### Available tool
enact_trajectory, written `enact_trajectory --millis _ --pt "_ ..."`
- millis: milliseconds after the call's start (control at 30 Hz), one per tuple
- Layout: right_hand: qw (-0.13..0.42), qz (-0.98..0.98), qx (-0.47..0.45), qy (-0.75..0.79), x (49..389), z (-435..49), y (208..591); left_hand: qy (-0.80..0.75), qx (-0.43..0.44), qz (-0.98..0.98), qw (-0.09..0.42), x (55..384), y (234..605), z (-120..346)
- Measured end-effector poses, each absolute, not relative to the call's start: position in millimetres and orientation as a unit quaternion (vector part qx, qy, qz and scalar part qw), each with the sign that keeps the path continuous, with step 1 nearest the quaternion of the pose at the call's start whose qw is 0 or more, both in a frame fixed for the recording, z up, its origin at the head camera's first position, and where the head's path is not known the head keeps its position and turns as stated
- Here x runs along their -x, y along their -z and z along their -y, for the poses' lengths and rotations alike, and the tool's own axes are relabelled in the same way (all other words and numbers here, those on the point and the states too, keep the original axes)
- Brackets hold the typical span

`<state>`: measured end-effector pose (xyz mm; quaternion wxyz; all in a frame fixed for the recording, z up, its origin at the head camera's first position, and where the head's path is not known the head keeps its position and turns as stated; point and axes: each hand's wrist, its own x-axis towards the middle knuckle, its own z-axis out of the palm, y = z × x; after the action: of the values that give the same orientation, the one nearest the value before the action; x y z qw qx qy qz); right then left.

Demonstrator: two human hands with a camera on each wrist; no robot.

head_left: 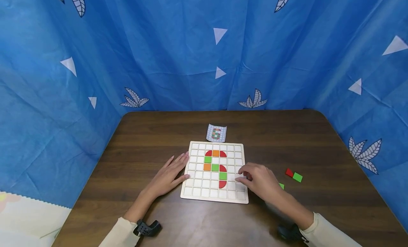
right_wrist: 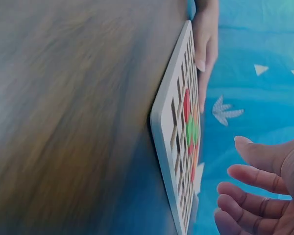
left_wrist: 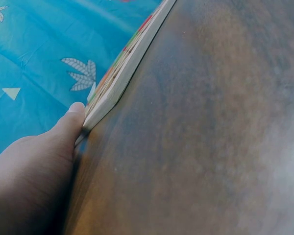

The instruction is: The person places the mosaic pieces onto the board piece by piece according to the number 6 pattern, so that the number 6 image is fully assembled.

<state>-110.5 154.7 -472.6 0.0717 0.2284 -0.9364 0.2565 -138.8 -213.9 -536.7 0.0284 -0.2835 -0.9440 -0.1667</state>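
A square white grid board (head_left: 197, 183) with a pale wooden frame lies on the table. Red rounded pieces (head_left: 222, 184), orange squares (head_left: 207, 167) and green squares (head_left: 215, 167) fill some of its cells in a curved, S-like figure. My left hand (head_left: 167, 176) lies along the board's left edge with its fingers extended, thumb touching the frame in the left wrist view. Over the board's right side hovers my right hand (head_left: 259, 179). Its fingers are loosely bent and the thumb stands apart from them; nothing shows between them in the right wrist view (right_wrist: 264, 196).
Just behind the board lies a small paper card (head_left: 216, 133) printed with a coloured grid figure. Loose on the table to the right are a red piece (head_left: 289, 172) and a green square (head_left: 298, 177); another green piece (head_left: 281, 186) is partly hidden behind my right hand. A blue curtain (head_left: 191, 55) hangs behind.
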Motion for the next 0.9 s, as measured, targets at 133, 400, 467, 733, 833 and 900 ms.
enact_trajectory --millis 133,400,467,733,833,900 --pt "0.092 0.937 -0.223 -0.252 108.2 -170.8 473.1 0.171 0.283 0.943 0.033 138.0 536.3 213.5" --pt "0.108 0.937 -0.220 -0.248 101.2 -197.3 472.4 0.163 0.286 0.943 0.038 137.9 536.7 213.0" --pt "0.114 0.936 -0.221 -0.248 99.9 -202.1 473.3 0.163 0.286 0.943 0.040 137.8 537.3 213.4" --pt "0.145 0.920 -0.247 -0.268 94.1 -221.6 480.5 0.162 0.285 0.944 0.036 137.5 538.5 213.9" --pt "0.149 0.919 -0.245 -0.271 91.4 -229.1 483.5 0.161 0.284 0.945 0.033 138.0 538.3 213.9" --pt "0.148 0.921 -0.240 -0.269 89.7 -233.7 485.3 0.163 0.285 0.944 0.035 138.6 538.0 214.1"
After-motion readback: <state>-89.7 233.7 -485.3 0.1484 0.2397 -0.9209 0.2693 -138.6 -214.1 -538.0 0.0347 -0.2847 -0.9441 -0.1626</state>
